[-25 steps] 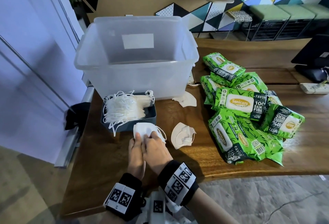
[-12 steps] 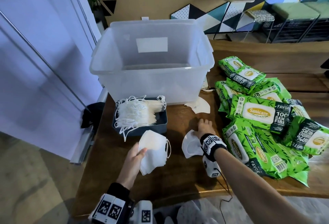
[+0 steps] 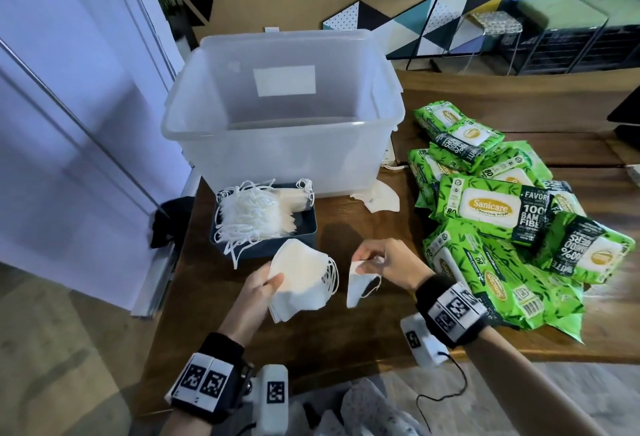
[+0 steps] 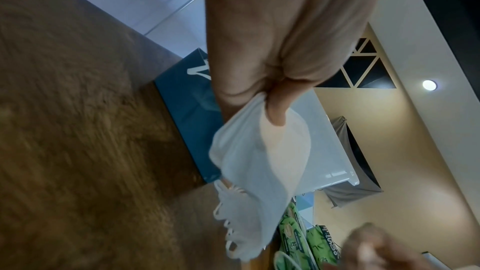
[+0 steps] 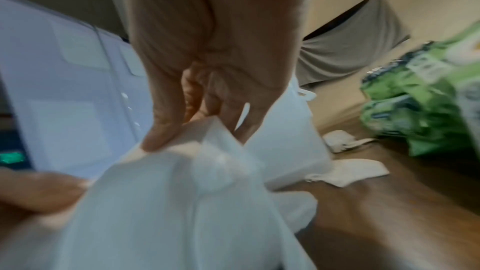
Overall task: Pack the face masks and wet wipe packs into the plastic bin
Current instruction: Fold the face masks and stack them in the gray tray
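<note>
My left hand point(image 3: 268, 283) grips a small stack of white face masks point(image 3: 301, 276) by its near edge, lifted over the table; the left wrist view shows thumb and fingers pinching that stack point(image 4: 257, 151). My right hand point(image 3: 374, 260) pinches a single white mask point(image 3: 358, 285) that hangs down just right of the stack, blurred in the right wrist view point(image 5: 187, 192). The clear plastic bin point(image 3: 284, 144) stands behind with nothing visible inside. Green wet wipe packs point(image 3: 491, 207) lie heaped at the right. One more mask point(image 3: 381, 198) lies by the bin's front right corner.
A dark tray point(image 3: 301, 231) holding a bundle of masks point(image 3: 249, 217) with tangled ear loops sits in front of the bin. The wooden table point(image 3: 329, 324) ends close to me. A white wall runs along the left; a dark device sits at the far right edge.
My right hand picked the loose mask off the table and brought it left toward the stack. My left hand kept hold of the stack and tilted it slightly.
</note>
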Action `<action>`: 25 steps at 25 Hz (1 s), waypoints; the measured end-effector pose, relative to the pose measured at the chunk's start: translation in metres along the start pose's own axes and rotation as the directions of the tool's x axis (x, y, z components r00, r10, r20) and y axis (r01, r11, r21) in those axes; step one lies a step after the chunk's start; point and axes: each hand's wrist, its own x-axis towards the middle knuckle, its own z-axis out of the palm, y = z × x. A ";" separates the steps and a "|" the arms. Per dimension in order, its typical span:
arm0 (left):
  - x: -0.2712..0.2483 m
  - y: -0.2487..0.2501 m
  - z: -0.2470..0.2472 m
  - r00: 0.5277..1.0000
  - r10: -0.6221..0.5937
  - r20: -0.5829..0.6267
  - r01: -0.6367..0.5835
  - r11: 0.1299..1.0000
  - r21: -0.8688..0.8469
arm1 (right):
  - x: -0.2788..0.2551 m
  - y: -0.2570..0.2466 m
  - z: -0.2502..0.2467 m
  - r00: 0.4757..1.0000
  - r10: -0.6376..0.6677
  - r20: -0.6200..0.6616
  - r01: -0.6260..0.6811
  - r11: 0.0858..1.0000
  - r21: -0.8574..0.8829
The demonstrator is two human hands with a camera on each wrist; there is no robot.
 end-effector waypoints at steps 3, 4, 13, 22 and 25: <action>-0.001 0.000 0.002 0.995 0.058 0.076 -0.054 0.997 -0.055 | -0.026 -0.040 0.002 0.963 -0.176 0.206 0.127 0.964 0.233; -0.001 0.001 0.005 0.993 0.078 0.093 -0.072 0.995 -0.062 | -0.026 -0.049 0.007 0.959 -0.209 0.193 0.149 0.947 0.285; -0.007 0.004 0.029 0.997 0.048 0.064 -0.042 0.995 -0.091 | 0.009 -0.054 0.040 0.956 -0.128 -0.263 0.169 0.976 0.140; -0.010 0.011 0.029 0.996 0.075 0.038 -0.077 0.996 0.038 | 0.024 -0.054 0.046 0.949 -0.088 -0.302 0.148 0.972 0.183; -0.002 0.005 0.023 0.997 0.072 -0.015 -0.070 0.992 0.106 | 0.030 -0.053 0.053 0.957 -0.085 -0.277 0.147 0.966 0.211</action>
